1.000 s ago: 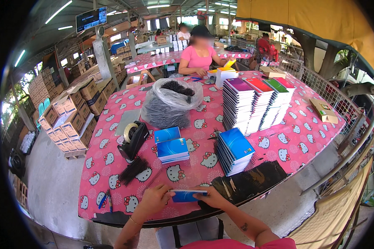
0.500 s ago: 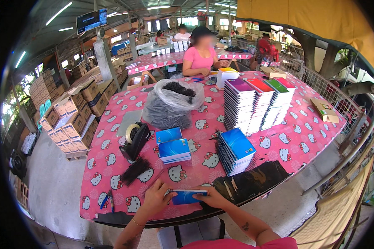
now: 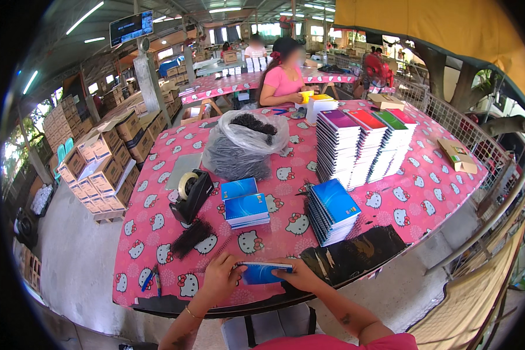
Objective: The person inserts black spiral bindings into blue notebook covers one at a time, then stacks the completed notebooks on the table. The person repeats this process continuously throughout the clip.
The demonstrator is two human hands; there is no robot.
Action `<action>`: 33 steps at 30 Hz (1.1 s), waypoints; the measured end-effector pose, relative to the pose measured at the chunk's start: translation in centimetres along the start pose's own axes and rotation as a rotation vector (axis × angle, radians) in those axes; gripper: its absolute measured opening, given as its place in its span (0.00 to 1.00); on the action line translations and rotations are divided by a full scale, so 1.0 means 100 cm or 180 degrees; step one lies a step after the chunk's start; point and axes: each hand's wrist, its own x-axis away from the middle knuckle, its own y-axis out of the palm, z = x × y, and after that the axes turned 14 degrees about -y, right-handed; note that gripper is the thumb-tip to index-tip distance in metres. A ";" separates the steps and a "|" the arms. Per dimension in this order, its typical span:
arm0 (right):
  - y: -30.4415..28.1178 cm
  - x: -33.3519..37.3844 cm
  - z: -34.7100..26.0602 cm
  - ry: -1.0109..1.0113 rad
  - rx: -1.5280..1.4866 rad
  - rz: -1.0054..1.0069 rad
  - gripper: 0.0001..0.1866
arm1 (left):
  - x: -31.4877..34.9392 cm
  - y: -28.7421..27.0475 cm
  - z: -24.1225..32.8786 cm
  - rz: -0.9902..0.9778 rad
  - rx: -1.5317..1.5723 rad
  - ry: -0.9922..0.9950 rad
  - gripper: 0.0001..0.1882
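Observation:
Close to the table's near edge I hold a small blue-covered notebook (image 3: pixel 263 275) between both hands. My left hand (image 3: pixel 220 276) pinches its left end, and my right hand (image 3: pixel 303 275) grips its right end with the thumb on the cover. A thin dark spiral coil (image 3: pixel 220 247) shows just beyond my left hand; whether the fingers touch it I cannot tell. Ahead are two small piles of blue notebooks (image 3: pixel 246 209). A bunch of black coils (image 3: pixel 193 238) lies to their left. Farther right stands a stack of spiral-bound blue notebooks (image 3: pixel 333 205).
A black tape dispenser (image 3: pixel 191 198) and a plastic bag of black coils (image 3: pixel 239 154) stand beyond. Pliers (image 3: pixel 151 280) lie near left. Tall spiral notebook stacks (image 3: pixel 337 146) stand right, behind a dark worn patch (image 3: pixel 361 251). Across the table (image 3: pixel 431 189), a person (image 3: pixel 283 84) handles a yellow notebook.
The notebook in my hands has tilted slightly, and my right hand has shifted a little. Across the table, the person has turned and raised a yellow notebook.

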 end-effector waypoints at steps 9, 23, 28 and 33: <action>0.013 -0.001 -0.010 0.0350 -0.0288 0.0590 0.19 | 0.026 0.073 0.016 0.1637 -0.1768 0.0274 0.43; 0.005 -0.004 0.012 0.0203 -0.0283 0.0160 0.17 | -0.004 0.015 0.023 0.1489 -0.0989 0.0999 0.07; 0.001 -0.002 0.041 0.0037 -0.0181 -0.0233 0.18 | 0.000 0.022 0.014 0.1168 -0.0771 0.0942 0.08; -0.002 -0.001 0.033 0.0390 0.0022 -0.0495 0.23 | 0.002 0.028 -0.007 0.1083 -0.0983 0.0878 0.12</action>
